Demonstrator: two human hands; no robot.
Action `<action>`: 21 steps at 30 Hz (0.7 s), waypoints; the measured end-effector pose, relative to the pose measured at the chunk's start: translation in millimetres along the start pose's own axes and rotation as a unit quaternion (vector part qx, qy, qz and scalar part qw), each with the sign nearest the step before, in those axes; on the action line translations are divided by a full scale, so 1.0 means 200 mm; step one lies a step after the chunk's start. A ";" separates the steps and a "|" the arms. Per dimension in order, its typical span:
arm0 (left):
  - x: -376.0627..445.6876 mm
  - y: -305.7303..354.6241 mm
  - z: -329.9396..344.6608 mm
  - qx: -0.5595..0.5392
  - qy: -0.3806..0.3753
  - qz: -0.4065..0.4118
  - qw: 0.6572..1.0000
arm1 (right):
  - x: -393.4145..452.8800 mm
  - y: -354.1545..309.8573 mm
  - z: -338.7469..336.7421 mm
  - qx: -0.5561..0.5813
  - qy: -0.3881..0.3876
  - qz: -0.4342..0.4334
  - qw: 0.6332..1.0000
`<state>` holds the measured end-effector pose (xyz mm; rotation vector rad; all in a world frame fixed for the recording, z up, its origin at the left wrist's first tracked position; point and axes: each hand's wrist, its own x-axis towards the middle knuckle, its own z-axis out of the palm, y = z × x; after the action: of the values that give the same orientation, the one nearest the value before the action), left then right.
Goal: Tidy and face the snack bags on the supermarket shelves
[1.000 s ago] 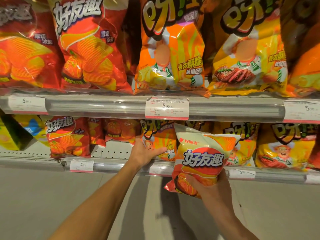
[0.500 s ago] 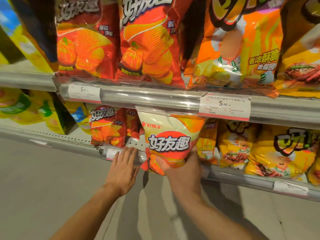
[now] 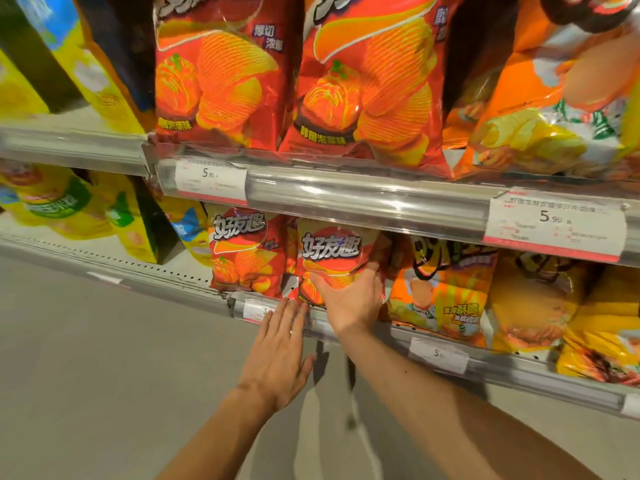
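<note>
Though shelved — bag (image 3: 329, 251) against fingers (image 3: 372, 271)

We see a cream-topped bag (image 3: 330, 258) with a red oval, white lettering and orange ridged chips. The bag beside it (image 3: 247, 251) is red with the same ridged pattern, like the big red bags (image 3: 367, 81) above. Orange bags (image 3: 440, 292) sit rightward, yellow bags (image 3: 59, 206) leftward. White tags (image 3: 554, 223) carry red edges.
</note>
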<state>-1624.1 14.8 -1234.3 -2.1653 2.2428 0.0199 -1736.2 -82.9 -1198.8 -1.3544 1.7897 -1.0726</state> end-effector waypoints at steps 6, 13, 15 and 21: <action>0.00 0.01 -0.01 -0.029 0.027 0.000 0.999 | 0.02 0.01 0.00 -0.039 -0.013 0.013 0.999; 0.02 0.04 -0.05 -0.013 0.018 -0.024 0.999 | 0.01 -0.01 0.00 -0.063 -0.015 0.022 0.998; 0.02 0.06 -0.07 -0.007 0.004 -0.034 0.999 | 0.01 -0.01 -0.01 -0.060 -0.021 0.030 0.998; 0.02 0.10 -0.09 -0.038 -0.010 -0.064 0.997 | -0.03 -0.04 -0.08 -0.051 -0.088 0.039 0.994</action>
<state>-1645.0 10.1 -1215.9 -2.3315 2.1212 0.1255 -1744.9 -75.1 -1184.6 -1.3817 1.7720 -0.8042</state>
